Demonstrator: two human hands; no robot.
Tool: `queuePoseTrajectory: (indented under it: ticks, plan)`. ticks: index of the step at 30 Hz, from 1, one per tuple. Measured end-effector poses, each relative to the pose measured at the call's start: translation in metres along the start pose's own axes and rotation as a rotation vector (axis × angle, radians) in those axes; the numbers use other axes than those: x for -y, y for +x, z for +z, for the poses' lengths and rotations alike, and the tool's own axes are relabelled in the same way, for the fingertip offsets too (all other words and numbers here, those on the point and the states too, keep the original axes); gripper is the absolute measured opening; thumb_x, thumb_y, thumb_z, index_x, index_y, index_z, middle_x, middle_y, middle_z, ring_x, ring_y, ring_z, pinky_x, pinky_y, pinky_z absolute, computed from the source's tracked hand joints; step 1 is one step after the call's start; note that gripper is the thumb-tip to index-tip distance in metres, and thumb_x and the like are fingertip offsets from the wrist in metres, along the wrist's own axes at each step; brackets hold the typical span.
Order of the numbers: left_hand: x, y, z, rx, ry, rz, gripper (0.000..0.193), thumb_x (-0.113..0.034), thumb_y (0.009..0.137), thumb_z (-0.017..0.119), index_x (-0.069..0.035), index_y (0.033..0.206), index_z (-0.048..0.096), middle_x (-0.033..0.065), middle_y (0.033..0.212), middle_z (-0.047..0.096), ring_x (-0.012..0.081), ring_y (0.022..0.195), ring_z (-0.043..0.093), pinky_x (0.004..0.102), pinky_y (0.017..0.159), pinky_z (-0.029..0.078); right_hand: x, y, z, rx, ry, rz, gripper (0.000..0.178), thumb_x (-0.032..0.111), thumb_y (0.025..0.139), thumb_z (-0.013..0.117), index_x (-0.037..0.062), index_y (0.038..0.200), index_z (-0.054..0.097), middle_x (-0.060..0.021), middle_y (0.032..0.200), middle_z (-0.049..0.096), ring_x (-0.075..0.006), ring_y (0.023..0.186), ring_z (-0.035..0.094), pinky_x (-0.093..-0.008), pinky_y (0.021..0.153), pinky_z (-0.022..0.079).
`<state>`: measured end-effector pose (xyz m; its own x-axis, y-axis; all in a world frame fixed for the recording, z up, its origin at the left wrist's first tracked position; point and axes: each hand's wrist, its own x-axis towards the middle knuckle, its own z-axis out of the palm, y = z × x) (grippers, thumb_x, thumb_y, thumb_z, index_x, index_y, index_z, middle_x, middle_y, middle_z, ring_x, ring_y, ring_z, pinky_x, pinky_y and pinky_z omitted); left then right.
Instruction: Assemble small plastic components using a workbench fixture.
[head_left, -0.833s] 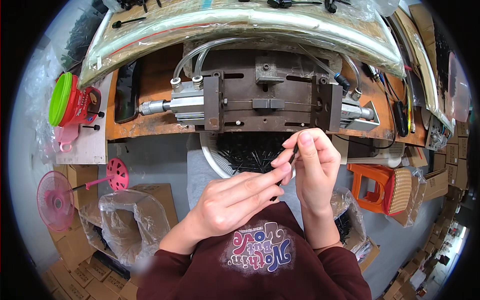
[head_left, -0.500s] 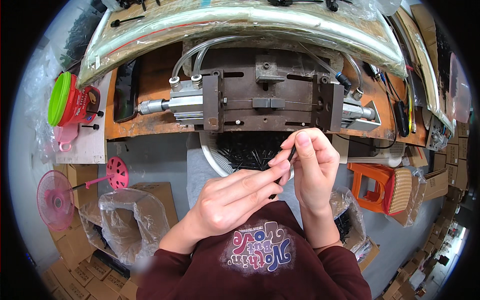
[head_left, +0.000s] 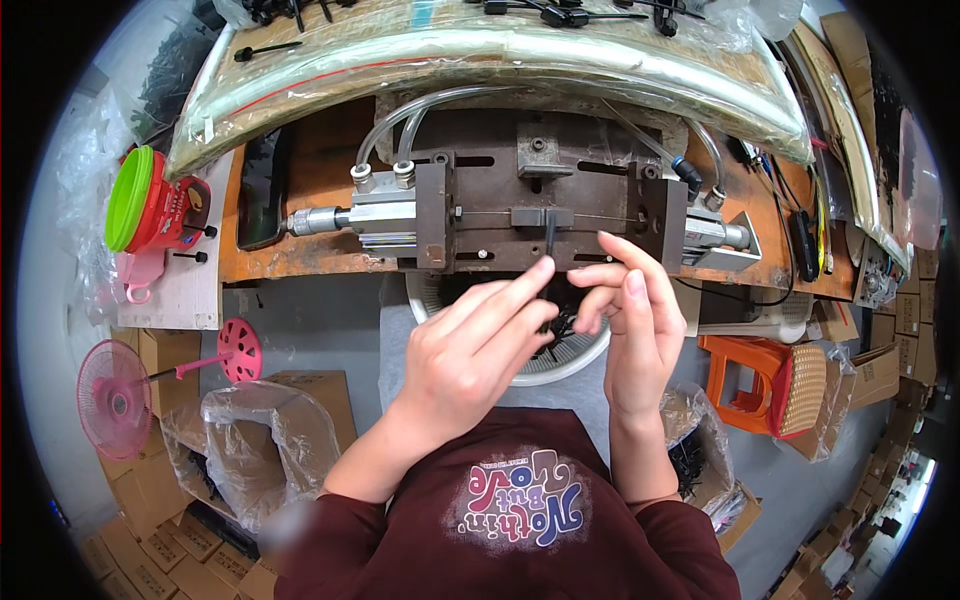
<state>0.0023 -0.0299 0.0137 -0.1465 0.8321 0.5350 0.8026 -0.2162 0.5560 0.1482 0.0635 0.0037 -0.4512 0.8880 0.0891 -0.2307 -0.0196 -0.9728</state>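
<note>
My left hand (head_left: 465,345) is closed, and its fingertips pinch a thin black plastic stick (head_left: 550,237). The stick points away from me, and its far end is at the small grey jaw blocks (head_left: 527,217) in the middle of the dark metal fixture (head_left: 500,180). Whether it touches the blocks or sits between them, I cannot tell. My right hand (head_left: 638,325) is raised beside it, open, fingers apart and curved, with nothing in them. Below both hands is a white basket (head_left: 568,368) of black plastic pieces, partly hidden by my left hand.
Air cylinders (head_left: 385,215) with clear hoses flank the fixture. A plastic-wrapped shelf (head_left: 480,65) bearing black parts crosses the back. At left are a red bucket (head_left: 165,210) and a pink fan (head_left: 115,400); an orange stool (head_left: 735,385) stands at right. Plastic-lined boxes (head_left: 265,440) are beside me.
My left hand has moved forward with the black stick, bringing it to the jaw blocks. My right hand has let go of the stick and opened. The view has shifted slightly.
</note>
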Motion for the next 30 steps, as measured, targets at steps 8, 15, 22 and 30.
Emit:
queuePoseTrajectory:
  ticks: [8, 15, 22, 30]
  plan:
    - [0.005, 0.004, 0.025, 0.003, 0.288, 0.032, 0.027, -0.011, 0.069, 0.08, -0.004, 0.094, 0.072, 0.0107, 0.124, 0.07, 0.0186, 0.078, 0.07, 0.0297, 0.069, 0.055, 0.007, -0.01, -0.006, -0.012, -0.07, -0.045, 0.019, 0.006, 0.101, 0.055, -0.0044, 0.114, 0.064, -0.0115, 0.089, 0.073, -0.0054, 0.065, 0.055, -0.0191, 0.061, 0.045]
    - [0.004, 0.008, 0.021, 0.012, 0.366, 0.038, 0.024, -0.01, 0.072, 0.078, -0.003, 0.094, 0.073, 0.0102, 0.124, 0.07, 0.0166, 0.072, 0.068, 0.0289, 0.067, 0.054, 0.009, -0.008, -0.009, 0.005, -0.089, -0.062, 0.018, 0.005, 0.1, 0.056, -0.004, 0.112, 0.065, -0.011, 0.088, 0.073, -0.0058, 0.065, 0.056, -0.019, 0.06, 0.045]
    - [0.012, 0.017, 0.02, 0.041, 0.368, 0.05, 0.022, -0.009, 0.073, 0.077, -0.003, 0.093, 0.072, 0.0109, 0.124, 0.07, 0.0159, 0.066, 0.066, 0.0275, 0.064, 0.052, 0.011, -0.009, -0.007, 0.037, -0.127, -0.032, 0.017, 0.004, 0.099, 0.058, -0.0041, 0.111, 0.066, -0.0107, 0.087, 0.073, -0.0064, 0.066, 0.059, -0.0191, 0.059, 0.047]
    - [0.01, 0.019, 0.02, 0.071, 0.397, 0.034, 0.022, -0.009, 0.07, 0.078, -0.005, 0.091, 0.072, 0.0107, 0.124, 0.07, 0.0163, 0.057, 0.063, 0.0271, 0.059, 0.051, 0.034, 0.045, 0.004, 0.005, -0.404, -0.339, 0.012, 0.0, 0.092, 0.066, -0.0019, 0.103, 0.07, -0.005, 0.086, 0.072, -0.0045, 0.069, 0.06, -0.0189, 0.062, 0.046]
